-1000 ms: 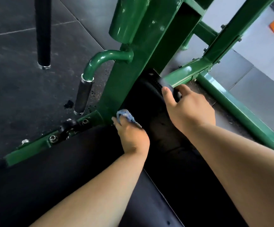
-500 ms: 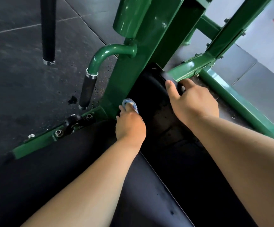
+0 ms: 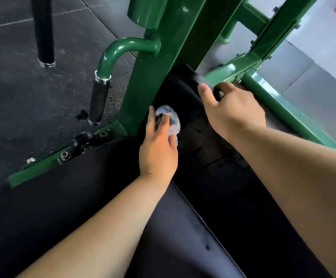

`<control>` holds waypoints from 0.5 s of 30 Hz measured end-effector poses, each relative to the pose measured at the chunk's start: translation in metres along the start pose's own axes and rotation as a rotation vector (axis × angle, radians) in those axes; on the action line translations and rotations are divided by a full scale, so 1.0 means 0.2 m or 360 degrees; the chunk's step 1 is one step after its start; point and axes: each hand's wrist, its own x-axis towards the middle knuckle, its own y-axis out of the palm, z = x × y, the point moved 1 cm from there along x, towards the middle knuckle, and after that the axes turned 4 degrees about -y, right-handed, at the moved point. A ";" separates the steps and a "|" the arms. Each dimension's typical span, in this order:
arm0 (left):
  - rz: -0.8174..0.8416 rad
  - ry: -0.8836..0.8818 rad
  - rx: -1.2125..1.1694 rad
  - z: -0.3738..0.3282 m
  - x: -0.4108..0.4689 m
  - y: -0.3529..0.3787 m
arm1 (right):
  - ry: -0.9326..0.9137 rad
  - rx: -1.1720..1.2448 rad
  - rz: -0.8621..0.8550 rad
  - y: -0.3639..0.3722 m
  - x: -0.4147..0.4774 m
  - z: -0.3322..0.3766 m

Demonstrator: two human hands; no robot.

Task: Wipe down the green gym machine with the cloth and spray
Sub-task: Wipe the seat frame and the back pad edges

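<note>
The green gym machine's upright post (image 3: 159, 77) rises from a bolted base rail (image 3: 48, 167), with a black pad (image 3: 185, 93) against it. My left hand (image 3: 159, 149) grips a bunched blue cloth (image 3: 171, 119) and presses it on the pad right beside the post's edge. My right hand (image 3: 233, 111) is curled round a dark object (image 3: 200, 80) at the pad's top, which looks like the spray bottle's head. Most of that object is hidden by the hand.
A curved green handle with a black grip (image 3: 100, 97) hangs left of the post. A black bar (image 3: 44, 31) hangs at upper left over dark rubber floor. Green frame beams (image 3: 283, 111) run to the right. A black seat pad (image 3: 94, 197) lies under my arms.
My left hand has slid the cloth upward along the pad next to the green post. My right hand has stayed at the pad's top.
</note>
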 end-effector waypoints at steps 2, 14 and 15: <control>-0.0103 0.0195 -0.0097 -0.04 -0.09 0.06 | -0.0011 0.0005 -0.0002 0.01 0.00 0.00; -0.0340 0.0191 -0.0480 -0.13 0.11 0.12 | 0.0038 0.0489 0.0178 -0.02 0.06 -0.01; -0.0421 0.0041 -0.0580 -0.19 0.14 0.15 | 0.0058 0.0508 0.0168 -0.02 0.07 -0.04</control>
